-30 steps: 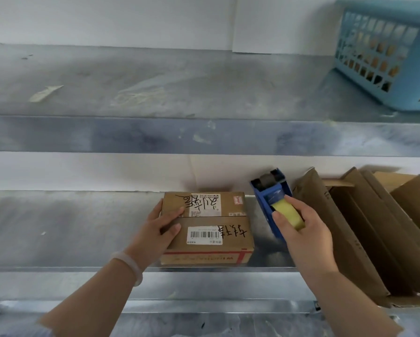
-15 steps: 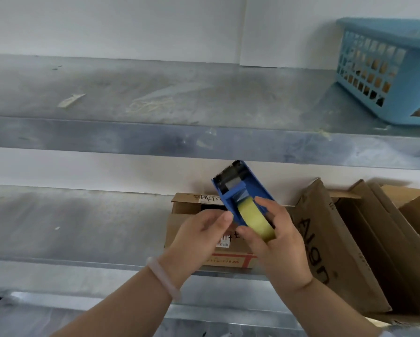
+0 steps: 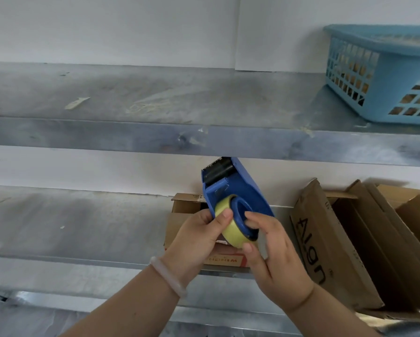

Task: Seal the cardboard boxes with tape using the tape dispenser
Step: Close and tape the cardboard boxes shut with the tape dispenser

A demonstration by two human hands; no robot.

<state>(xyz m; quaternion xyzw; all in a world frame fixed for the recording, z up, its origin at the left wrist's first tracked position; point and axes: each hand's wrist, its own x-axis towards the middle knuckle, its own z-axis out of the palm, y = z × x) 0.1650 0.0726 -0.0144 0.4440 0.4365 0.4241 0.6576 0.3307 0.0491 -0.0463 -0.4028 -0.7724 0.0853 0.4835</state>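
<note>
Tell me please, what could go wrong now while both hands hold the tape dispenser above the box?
1. The serrated blade at the top of the tape dispenser is exposed; a finger sliding up could likely get cut.
2. The left hand has its thumb on the tape roll, so the tape may stick to the fingers or itself.
3. The cardboard box on the shelf has neither hand on it, so it may shift when the right hand applies tape.
</note>
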